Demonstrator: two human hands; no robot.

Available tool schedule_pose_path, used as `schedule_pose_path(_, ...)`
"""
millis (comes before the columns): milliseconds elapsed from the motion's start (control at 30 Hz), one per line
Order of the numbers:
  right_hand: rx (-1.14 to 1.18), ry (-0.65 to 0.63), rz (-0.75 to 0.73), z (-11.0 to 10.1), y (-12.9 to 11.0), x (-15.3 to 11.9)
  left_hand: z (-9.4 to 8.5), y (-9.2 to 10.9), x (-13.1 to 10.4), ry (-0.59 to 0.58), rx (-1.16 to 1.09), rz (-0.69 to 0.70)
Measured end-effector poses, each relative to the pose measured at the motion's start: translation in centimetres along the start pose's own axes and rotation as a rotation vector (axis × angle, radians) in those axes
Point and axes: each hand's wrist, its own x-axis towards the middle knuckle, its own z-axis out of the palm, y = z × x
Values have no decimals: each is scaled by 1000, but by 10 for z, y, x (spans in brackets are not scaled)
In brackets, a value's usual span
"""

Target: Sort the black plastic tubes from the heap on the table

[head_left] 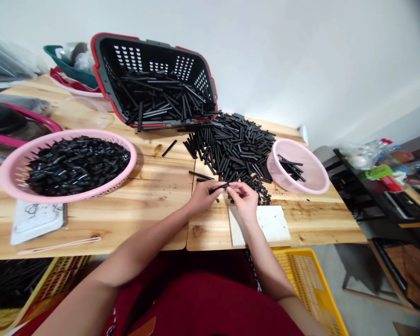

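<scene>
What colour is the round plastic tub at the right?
The tub is pale pink, clearest in the head view.

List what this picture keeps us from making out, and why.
Head view: full length of the black piece, partly covered by the left hand and right hand.
Head view: lower inside of the basket, covered by black tubes.
Head view: far end of the white case, covered by the pink colander.
Head view: rest of the right-hand yellow crate, cut off by the bottom edge.
Head view: any lettering on the green packet, blurred.

White wall (266, 56) behind wood tbl (154, 210) — gray flr (332, 262), dark cluttered shelving (373, 203) rt.
</scene>
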Motion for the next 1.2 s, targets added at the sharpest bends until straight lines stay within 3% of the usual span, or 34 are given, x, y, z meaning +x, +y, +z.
schedule_pose_path(233, -61, -39, -27, -5, 1, 3, -2, 3, -1, 5, 73, 88)
schedule_pose_path(500, -42, -139, -96, -8, -3, 3, -1, 4, -1, 12, 15, 15)
schedule_pose_path(733, -41, -253, 34, -17, -5, 9, -4, 6, -3, -28, 138, 133)
schedule_pose_path(967, -77, -323, 71, -24, -9, 14, -8, 9, -3, -57, 204, 169)
schedule_pose_path(1200, -318, -377, -131, -26, -7, 13, -7, 9, -4, -114, 274, 171)
